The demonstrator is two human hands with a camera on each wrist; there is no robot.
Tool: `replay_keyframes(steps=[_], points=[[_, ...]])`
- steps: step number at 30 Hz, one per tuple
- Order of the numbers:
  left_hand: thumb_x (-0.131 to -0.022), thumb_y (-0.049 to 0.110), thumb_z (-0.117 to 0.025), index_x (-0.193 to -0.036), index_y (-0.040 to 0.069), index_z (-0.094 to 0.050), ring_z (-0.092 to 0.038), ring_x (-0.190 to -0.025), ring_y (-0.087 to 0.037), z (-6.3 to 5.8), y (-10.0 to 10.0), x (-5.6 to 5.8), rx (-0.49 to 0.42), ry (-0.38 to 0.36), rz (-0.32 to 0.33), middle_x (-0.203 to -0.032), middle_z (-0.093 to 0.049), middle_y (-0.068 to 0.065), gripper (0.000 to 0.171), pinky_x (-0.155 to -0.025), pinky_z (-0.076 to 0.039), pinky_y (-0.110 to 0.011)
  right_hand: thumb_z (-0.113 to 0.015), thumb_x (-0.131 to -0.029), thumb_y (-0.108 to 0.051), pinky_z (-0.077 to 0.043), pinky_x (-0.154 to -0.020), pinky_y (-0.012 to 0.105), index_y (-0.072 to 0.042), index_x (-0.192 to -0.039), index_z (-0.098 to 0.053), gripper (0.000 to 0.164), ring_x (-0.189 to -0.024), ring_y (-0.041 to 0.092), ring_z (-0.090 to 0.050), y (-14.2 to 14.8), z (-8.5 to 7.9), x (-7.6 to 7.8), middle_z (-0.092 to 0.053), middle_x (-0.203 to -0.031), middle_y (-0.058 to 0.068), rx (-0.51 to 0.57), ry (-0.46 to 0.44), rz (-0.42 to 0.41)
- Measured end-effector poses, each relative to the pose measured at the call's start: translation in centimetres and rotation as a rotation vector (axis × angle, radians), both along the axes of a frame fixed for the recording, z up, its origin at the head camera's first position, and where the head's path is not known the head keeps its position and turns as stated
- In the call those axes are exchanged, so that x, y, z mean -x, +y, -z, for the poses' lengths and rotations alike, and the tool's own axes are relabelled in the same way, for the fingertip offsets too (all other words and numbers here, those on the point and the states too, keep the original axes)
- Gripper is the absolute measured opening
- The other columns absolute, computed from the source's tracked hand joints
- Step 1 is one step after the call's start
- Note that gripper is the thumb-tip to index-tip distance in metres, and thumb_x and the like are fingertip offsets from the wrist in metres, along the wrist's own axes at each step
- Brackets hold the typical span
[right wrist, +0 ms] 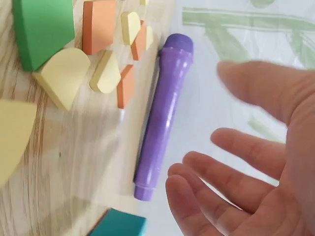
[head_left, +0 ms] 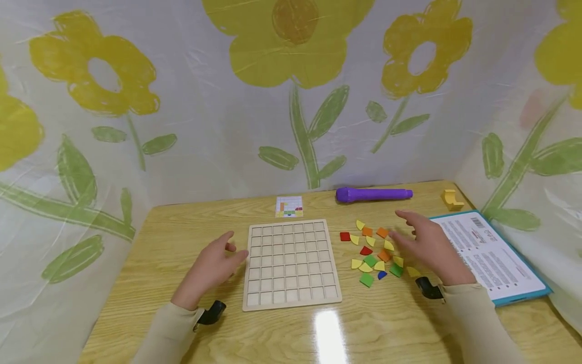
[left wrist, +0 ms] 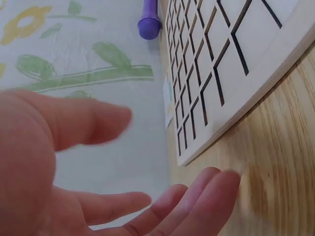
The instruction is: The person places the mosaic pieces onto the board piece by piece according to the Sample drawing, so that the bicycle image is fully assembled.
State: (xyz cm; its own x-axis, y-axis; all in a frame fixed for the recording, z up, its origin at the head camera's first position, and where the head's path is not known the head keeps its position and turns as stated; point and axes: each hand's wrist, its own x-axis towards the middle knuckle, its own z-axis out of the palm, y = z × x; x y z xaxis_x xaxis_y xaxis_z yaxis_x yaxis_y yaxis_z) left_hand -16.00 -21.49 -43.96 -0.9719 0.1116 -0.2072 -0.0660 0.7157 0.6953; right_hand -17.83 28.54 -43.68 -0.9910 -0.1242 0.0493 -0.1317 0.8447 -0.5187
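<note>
A square wooden grid board (head_left: 291,264) lies flat on the table, its cells bare. My left hand (head_left: 212,269) hovers by its left edge, fingers loosely bent with nothing between them; the left wrist view shows the fingertips (left wrist: 224,189) apart from the thumb. Right of the board lie several small flat pieces: yellow quarter-rounds (head_left: 365,267), red ones (head_left: 345,236), orange squares (head_left: 382,232), green ones (head_left: 366,279) and a blue one (head_left: 382,275). Over the right side of these pieces hangs my right hand (head_left: 429,247), holding nothing, thumb and fingers spread.
Behind the board lies a small pattern card (head_left: 289,207). A purple microphone-shaped thing (head_left: 375,195) lies along the back edge. At the right are a yellow block (head_left: 451,200) and a teal clipboard (head_left: 523,302) with printed paper. A flower-printed curtain (head_left: 195,151) surrounds the table.
</note>
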Motion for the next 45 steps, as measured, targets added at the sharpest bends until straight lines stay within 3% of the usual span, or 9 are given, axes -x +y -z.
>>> replay_keyframes(steps=[3,11,22,33,45], points=[[-0.107,0.036,-0.066,-0.167,0.001,-0.035,-0.075,-0.078,-0.019,0.2,0.2,0.2,-0.011,-0.022,-0.025,-0.145,-0.064,-0.023,0.076,-0.070,-0.056,-0.032,-0.070,-0.107,-0.035,-0.057,-0.101,0.067,-0.002,-0.157,-0.053,0.063,-0.127,0.053,-0.064,-0.4,0.4,0.9,-0.057,-0.154,0.029,0.001,-0.018,0.015],[-0.106,0.030,-0.067,-0.156,-0.001,-0.054,-0.074,-0.083,-0.015,1.5,0.4,0.1,0.057,-0.028,-0.051,-0.123,-0.074,-0.012,0.060,-0.079,-0.059,-0.034,-0.071,-0.105,-0.032,-0.059,-0.099,0.061,0.004,-0.148,-0.062,0.056,-0.121,0.044,-0.068,-1.2,1.5,2.7,-0.069,-0.138,0.027,0.014,-0.096,0.009],[-0.102,0.014,-0.071,-0.152,-0.001,-0.057,-0.074,-0.076,-0.019,1.9,0.2,0.4,-0.136,-0.120,-0.092,-0.107,-0.074,-0.015,0.054,-0.070,-0.067,-0.034,-0.070,-0.106,-0.029,-0.058,-0.105,0.060,0.006,-0.146,-0.063,0.053,-0.120,0.042,-0.068,-1.9,2.4,3.7,-0.071,-0.136,0.026,-0.014,-0.207,0.084],[-0.099,0.008,-0.074,-0.155,0.003,-0.055,-0.074,-0.074,-0.019,1.8,0.3,0.7,-0.185,-0.172,-0.127,-0.103,-0.071,-0.015,0.060,-0.068,-0.066,-0.034,-0.072,-0.105,-0.023,-0.059,-0.101,0.056,0.003,-0.139,-0.069,0.043,-0.110,0.035,-0.067,-2.2,2.8,4.2,-0.072,-0.132,0.024,-0.009,-0.231,0.086],[-0.097,0.007,-0.076,-0.159,0.009,-0.053,-0.073,-0.070,-0.019,2.3,1.0,0.9,-0.171,-0.162,-0.135,-0.103,-0.069,-0.014,0.066,-0.064,-0.065,-0.032,-0.071,-0.104,-0.022,-0.059,-0.101,0.056,0.003,-0.138,-0.069,0.042,-0.109,0.037,-0.064,-2.4,2.7,4.1,-0.070,-0.130,0.024,-0.020,-0.241,0.106]])
